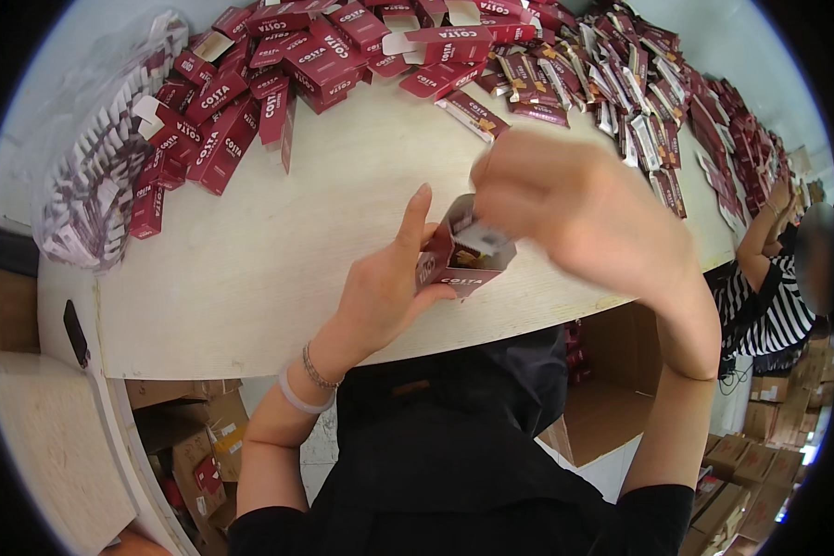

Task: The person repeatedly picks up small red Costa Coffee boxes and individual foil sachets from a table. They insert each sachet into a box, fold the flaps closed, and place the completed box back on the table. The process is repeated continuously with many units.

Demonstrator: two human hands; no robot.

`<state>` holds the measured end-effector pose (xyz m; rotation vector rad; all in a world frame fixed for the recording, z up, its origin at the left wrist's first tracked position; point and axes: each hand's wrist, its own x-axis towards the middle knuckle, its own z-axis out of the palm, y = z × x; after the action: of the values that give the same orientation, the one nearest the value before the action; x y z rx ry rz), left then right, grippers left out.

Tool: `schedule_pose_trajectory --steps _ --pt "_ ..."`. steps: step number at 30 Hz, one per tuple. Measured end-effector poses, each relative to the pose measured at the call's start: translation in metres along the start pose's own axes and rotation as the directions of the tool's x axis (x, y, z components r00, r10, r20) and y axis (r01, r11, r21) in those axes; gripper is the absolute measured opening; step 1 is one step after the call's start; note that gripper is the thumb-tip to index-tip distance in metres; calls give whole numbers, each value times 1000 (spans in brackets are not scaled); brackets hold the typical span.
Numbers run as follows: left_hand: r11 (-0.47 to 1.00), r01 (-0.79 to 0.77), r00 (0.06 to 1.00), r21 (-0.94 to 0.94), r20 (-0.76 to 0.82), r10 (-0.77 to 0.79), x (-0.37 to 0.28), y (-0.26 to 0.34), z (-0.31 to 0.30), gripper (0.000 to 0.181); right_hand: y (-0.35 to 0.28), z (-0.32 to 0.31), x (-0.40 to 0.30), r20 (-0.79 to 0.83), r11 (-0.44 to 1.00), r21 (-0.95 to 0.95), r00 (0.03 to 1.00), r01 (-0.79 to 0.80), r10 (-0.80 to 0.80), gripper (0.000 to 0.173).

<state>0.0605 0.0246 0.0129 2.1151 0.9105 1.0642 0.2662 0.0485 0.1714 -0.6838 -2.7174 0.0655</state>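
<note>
My left hand (pixel 382 285) grips a small dark red Costa carton (pixel 469 278) from its left side, thumb on the front and a finger along the back. The carton's top is open, and a wrapped packet with a brown and yellow print shows inside. Over the opening is my right hand (pixel 549 201), blurred, with its fingers bent down at the carton; whether they hold a packet or a flap is hidden. Just behind the hands lies a single wrapped stick packet (pixel 469 115) on the pale table (pixel 250 292).
Red cartons (pixel 326 59) heap along the table's back, beside a pile of stick packets (pixel 625 76). A clear plastic bag of packets (pixel 97 201) stands left. A dark phone-like object (pixel 76 332) lies at the left edge. An open cardboard box (pixel 611 389) is below; a co-worker (pixel 771 299) is at right.
</note>
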Motion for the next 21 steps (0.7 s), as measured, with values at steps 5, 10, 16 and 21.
schedule_pose_trajectory --steps 5,10,16,21 --pt "998 20 999 -56 42 -18 8 7 2 103 -4 37 -6 197 993 90 976 76 -92 13" --pt "992 51 990 -113 -124 -65 -11 -8 13 107 -6 65 -14 -391 994 107 918 -33 73 13" --pt "953 -251 935 168 -214 284 -24 -5 25 63 -32 112 -68 -362 971 -187 930 -148 72 17" --pt "978 -154 973 140 -152 174 -29 5 19 50 -33 120 -78 -424 882 427 817 -200 391 30"
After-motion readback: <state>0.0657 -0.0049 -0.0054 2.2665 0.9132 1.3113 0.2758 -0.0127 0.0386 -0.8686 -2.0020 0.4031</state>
